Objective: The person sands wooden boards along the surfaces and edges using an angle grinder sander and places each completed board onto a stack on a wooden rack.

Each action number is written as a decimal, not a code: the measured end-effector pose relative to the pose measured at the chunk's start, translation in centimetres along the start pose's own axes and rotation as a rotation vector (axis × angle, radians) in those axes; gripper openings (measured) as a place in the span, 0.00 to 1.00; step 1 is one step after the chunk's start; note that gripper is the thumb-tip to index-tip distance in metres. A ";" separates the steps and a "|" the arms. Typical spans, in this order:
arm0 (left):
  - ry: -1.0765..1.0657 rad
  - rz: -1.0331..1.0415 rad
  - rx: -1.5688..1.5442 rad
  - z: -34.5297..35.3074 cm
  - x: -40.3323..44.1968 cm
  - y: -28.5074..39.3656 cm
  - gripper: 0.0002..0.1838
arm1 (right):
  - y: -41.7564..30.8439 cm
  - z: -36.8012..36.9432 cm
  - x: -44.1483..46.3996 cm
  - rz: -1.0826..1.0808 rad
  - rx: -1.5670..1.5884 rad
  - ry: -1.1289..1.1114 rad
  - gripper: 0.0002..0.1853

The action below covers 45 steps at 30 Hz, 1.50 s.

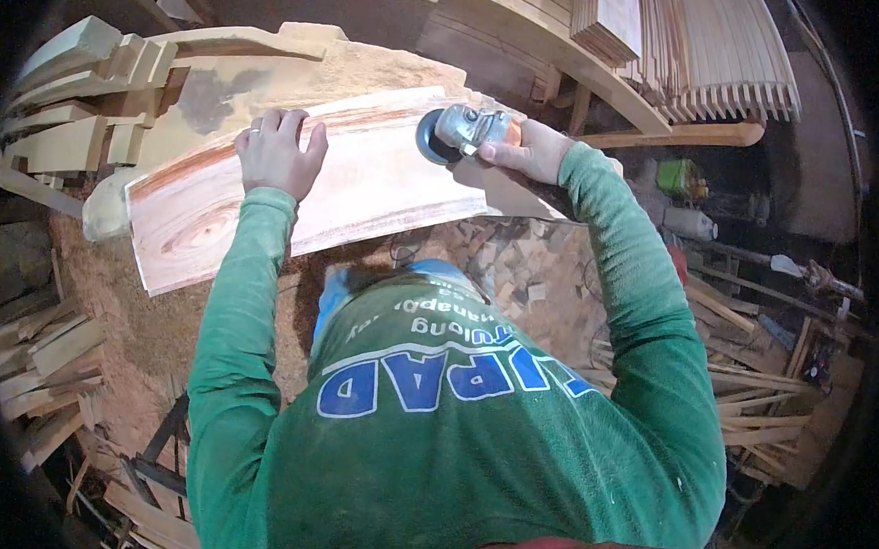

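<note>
Wooden board (378, 180) lies across 10 to 12 o'clock, left hand (276, 156) spread on top of it at 10 o'clock. Right hand (540, 153) at 1 o'clock grips angle grinder (468, 126), disc (431, 137) over board near 12 o'clock, contact likely but hard to confirm; stacked slats (727, 51) at 2 o'clock, wood offcuts (65, 350) at 9 o'clock

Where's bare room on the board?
Pale, brown-streaked wooden board: bare between the left hand and the silver-and-orange disc grinder in the right hand; also its knotted end, left of that first hand. Crowded: upper left, stacked pale wooden pieces.
</note>
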<state>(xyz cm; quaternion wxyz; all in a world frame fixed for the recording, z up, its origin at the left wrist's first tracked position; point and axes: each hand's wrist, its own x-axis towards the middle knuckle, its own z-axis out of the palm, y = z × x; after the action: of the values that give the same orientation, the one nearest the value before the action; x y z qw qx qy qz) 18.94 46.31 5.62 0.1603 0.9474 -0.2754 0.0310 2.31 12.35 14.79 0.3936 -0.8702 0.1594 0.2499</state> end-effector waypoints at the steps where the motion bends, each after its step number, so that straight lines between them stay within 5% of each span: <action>1: 0.010 0.003 0.001 0.2 0.0 -0.2 0.21 | 0.1 0.3 -0.2 -0.007 0.031 0.031 0.43; 7: 0.000 0.003 0.000 0.2 0.1 0.0 0.22 | -1.5 -2.0 2.8 0.302 -0.162 0.013 0.50; 10: 0.014 0.021 0.029 0.6 -0.3 -0.3 0.22 | -2.7 -0.9 1.2 0.217 -0.116 -0.030 0.44; 13: 0.062 0.056 0.061 1.1 -0.1 -0.6 0.21 | -0.2 2.7 -0.4 -0.074 0.046 0.184 0.52; 15: 0.058 0.051 0.051 1.2 -0.1 -0.7 0.22 | -1.3 2.6 -2.4 0.261 -0.131 0.002 0.45; 17: 0.028 0.046 0.044 1.0 0.0 -0.6 0.22 | -3.0 3.8 -5.8 0.100 -0.014 0.065 0.41; 25: 0.000 0.043 0.029 0.7 0.0 -0.6 0.24 | -0.6 11.1 -9.5 0.054 0.287 0.060 0.38; 32: 0.010 0.042 0.027 0.5 0.0 -0.5 0.23 | -2.0 6.3 -4.1 0.078 0.100 0.047 0.43; 33: 0.011 0.045 0.044 0.5 0.0 -0.5 0.23 | -2.2 5.0 -2.7 0.235 -0.074 0.036 0.48; 39: -0.056 0.013 0.012 0.0 0.1 -0.2 0.23 | -2.6 -0.2 2.0 0.350 0.028 0.110 0.48; 43: 0.015 0.035 0.035 0.5 0.1 -0.5 0.22 | -1.7 2.1 1.6 -0.028 -0.058 0.134 0.45; 45: 0.001 0.038 0.051 0.4 -0.1 -0.4 0.22 | -3.6 0.8 0.5 0.068 -0.080 0.073 0.45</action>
<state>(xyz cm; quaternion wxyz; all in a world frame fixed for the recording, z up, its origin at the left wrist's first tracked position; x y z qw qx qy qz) 19.10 46.57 5.12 0.1355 0.9457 -0.2925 0.0417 4.16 15.18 16.22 0.3437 -0.8879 0.1931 0.2372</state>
